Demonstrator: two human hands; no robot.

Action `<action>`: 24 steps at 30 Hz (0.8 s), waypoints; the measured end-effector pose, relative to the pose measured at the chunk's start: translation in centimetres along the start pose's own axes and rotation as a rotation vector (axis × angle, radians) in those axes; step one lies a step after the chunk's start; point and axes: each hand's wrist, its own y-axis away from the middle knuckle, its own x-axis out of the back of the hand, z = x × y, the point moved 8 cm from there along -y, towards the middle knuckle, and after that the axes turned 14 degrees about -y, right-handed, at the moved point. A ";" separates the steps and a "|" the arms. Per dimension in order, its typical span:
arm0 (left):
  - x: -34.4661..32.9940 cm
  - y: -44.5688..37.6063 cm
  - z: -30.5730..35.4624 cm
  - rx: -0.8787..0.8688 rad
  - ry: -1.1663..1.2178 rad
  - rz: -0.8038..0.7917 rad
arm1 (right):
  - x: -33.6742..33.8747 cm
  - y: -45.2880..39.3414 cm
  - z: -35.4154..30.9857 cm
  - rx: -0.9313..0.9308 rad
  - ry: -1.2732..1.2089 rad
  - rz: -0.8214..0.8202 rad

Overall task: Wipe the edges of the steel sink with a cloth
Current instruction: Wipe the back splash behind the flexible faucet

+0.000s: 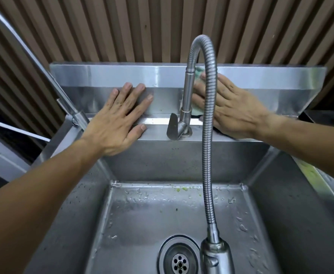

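On the steel sink (182,163), the left hand (118,117) lies flat with straight fingers against the splashback at eleven o'clock, while the right hand (233,109), at one o'clock, presses a pale green cloth (197,110), apparently with flat fingers, behind the faucet (207,135).

One view only — the head camera looks forward and steeply down into the steel sink (182,214), close above it. Its wide angle bends the faucet hose (207,135) and reaches the slatted wall (122,26) behind — both forearms enter from the lower corners.
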 end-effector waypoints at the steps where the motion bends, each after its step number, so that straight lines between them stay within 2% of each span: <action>1: 0.0 0.0 0.0 -0.001 -0.002 0.003 | 0.0 0.2 0.3 -0.022 -0.013 -0.006; 4: -0.1 -0.1 0.1 0.000 -0.001 0.001 | 0.6 0.1 0.2 -0.070 -0.026 0.013; 8: -0.2 0.0 0.0 0.011 -0.003 0.000 | 1.7 -1.7 -0.9 -0.422 -0.256 0.291; 10: -0.2 0.2 0.0 0.008 -0.011 -0.001 | 1.3 -2.1 -1.8 -0.504 -0.316 0.349; 12: -0.2 0.2 0.0 0.011 -0.011 0.002 | 1.0 -1.9 -1.8 -0.407 -0.268 0.232; 14: -0.2 0.0 0.1 0.005 -0.004 -0.006 | 1.0 -0.6 -0.8 -0.222 -0.165 0.061; 16: -0.1 0.0 0.0 0.007 -0.015 -0.004 | 1.6 0.3 0.4 -0.055 -0.065 -0.035; 21: -0.3 0.0 0.1 0.000 -0.023 -0.006 | 0.6 -3.0 -1.0 0.194 0.000 -0.077; 24: -0.4 0.0 0.1 -0.003 -0.010 -0.002 | 0.2 -2.6 -1.4 0.242 -0.028 -0.138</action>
